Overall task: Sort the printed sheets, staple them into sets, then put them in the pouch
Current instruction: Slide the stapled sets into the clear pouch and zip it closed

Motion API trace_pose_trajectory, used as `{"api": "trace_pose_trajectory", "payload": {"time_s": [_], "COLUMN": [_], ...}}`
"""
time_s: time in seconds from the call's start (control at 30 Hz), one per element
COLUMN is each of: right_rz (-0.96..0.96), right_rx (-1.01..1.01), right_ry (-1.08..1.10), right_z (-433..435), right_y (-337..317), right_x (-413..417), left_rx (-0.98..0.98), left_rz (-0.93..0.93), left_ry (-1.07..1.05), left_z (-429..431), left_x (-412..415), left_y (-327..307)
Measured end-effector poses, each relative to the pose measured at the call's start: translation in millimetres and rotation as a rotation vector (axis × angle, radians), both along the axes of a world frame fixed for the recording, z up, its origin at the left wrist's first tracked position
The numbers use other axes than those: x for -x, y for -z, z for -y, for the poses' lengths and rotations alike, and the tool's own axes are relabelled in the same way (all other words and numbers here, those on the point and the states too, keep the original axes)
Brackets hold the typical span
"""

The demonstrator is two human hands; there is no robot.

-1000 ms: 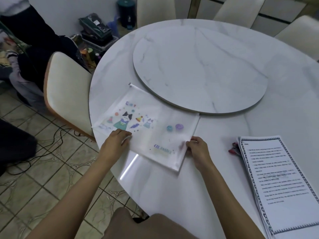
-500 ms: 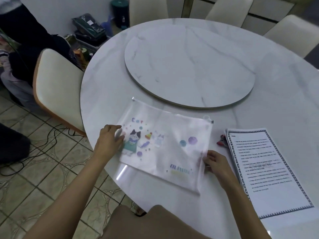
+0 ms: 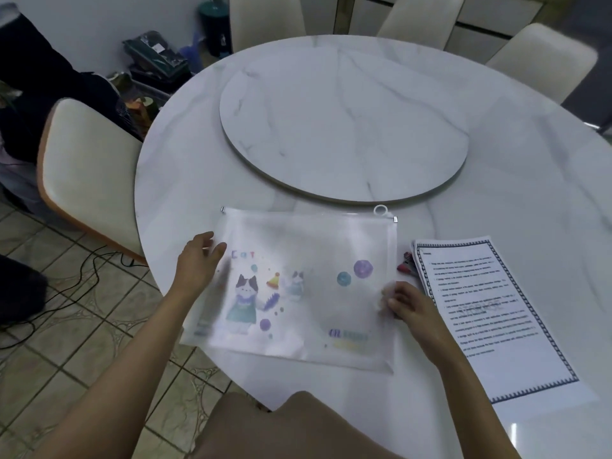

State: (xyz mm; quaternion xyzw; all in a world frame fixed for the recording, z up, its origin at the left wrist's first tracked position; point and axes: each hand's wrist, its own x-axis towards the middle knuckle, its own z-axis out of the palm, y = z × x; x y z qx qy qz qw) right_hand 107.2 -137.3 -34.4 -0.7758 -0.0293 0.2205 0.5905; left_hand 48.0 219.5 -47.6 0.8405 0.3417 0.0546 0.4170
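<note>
Left hand [image 3: 200, 263]: gripping the pouch [image 3: 308, 293] at its left edge
Right hand [image 3: 409, 304]: pinching its right edge
Sheets [image 3: 490, 313]: waiting alongside, seemingly not yet pouched

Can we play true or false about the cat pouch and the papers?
Both the left hand and the right hand touch the pouch. True.
The sheets are inside the pouch. False: they lie stacked on the table, to its right.
A cat is printed on the pouch. True.
The pouch lies on the round plate. False: it lies on the table, in front of it.
The zipper pull is at the pouch's left end. False: right end.
</note>
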Motion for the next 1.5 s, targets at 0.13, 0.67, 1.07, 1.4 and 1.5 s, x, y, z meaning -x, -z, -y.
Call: {"api": "trace_pose_trajectory", "payload": {"time_s": [0.13, 0.67, 1.07, 1.4, 1.5], "right_rz": [0.02, 0.055, -0.004, 0.156, 0.194], "right_rx": [-0.025, -0.063, 0.083, 0.095, 0.065], "right_ry": [-0.074, -0.092, -0.015, 0.135, 0.185], "right_z": [12.6, 50.4, 59.3, 28.6, 20.4], "right_y": [-0.6, -11.4, -9.3, -29.7, -36.7], "right_x": [-1.7, -5.7, -2.9, -53.3, -66.4], "left_rx": [-0.085, -0.51, -0.32, -0.223, -0.243], "left_rz": [0.09, 0.207, 0.177, 0.315, 0.343], "left_ry": [-0.034, 0.435, 0.427, 0.469, 0.512], "left_z": [5.4, 62.9, 70.6, 63.7, 63.9], "left_x": [-3.1, -51.9, -49.8, -56.8, -59.1], "left_y": [-4.7, -29.3, -22.1, -50.6, -57.5]}}
